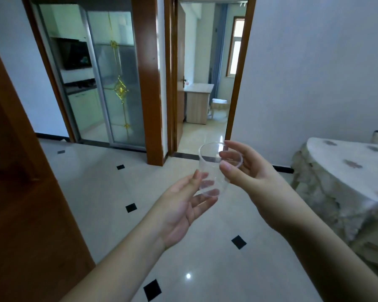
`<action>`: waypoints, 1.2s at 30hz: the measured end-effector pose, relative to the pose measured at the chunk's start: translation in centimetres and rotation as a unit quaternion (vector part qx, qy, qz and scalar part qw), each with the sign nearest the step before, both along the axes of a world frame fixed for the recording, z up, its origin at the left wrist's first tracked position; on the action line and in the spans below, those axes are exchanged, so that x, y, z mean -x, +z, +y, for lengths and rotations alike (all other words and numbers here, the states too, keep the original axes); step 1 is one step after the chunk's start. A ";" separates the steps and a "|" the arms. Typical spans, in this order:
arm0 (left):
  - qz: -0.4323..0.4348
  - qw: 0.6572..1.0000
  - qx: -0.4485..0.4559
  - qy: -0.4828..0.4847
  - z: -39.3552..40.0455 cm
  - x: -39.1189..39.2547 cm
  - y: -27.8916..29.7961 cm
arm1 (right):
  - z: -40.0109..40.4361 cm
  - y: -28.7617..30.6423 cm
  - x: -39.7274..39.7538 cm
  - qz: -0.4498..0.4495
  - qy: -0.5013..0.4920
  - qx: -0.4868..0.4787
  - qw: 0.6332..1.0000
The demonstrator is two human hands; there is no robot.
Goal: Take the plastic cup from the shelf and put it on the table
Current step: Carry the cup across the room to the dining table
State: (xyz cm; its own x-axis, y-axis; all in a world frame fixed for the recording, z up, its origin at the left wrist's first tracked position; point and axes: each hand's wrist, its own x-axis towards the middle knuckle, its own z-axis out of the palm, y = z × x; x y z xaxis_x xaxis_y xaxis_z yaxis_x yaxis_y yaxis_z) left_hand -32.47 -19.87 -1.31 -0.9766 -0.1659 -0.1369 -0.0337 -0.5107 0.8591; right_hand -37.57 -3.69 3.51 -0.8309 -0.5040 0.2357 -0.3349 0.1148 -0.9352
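Observation:
A clear plastic cup (212,164) is held upright in the air in front of me, above the tiled floor. My right hand (247,168) grips it at the rim, thumb and fingers pinching the right side. My left hand (183,203) is spread palm-up under and beside the cup's base, fingertips touching its lower left wall. The table (345,177), covered with a pale patterned cloth, stands to the right, about an arm's length from the cup. No shelf is in view.
A wooden cabinet or door panel (20,203) fills the left edge. Ahead are a glass sliding kitchen door (116,79) and an open doorway (205,83) into another room. White floor tiles (109,186) with black diamonds lie between.

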 end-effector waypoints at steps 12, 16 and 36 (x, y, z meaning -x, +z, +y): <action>0.002 0.996 0.033 -0.084 -1.1 12.8 0.5 | -1.0 -0.1 11.3 0.007 -0.086 -0.001 0.996; 0.003 0.994 0.032 -0.106 1.5 18.7 0.1 | 1.6 -0.7 16.2 0.011 -0.108 0.001 0.994; -0.054 0.987 -0.016 -0.151 13.8 45.0 0.5 | 14.4 -1.5 40.3 0.021 -0.186 0.028 0.982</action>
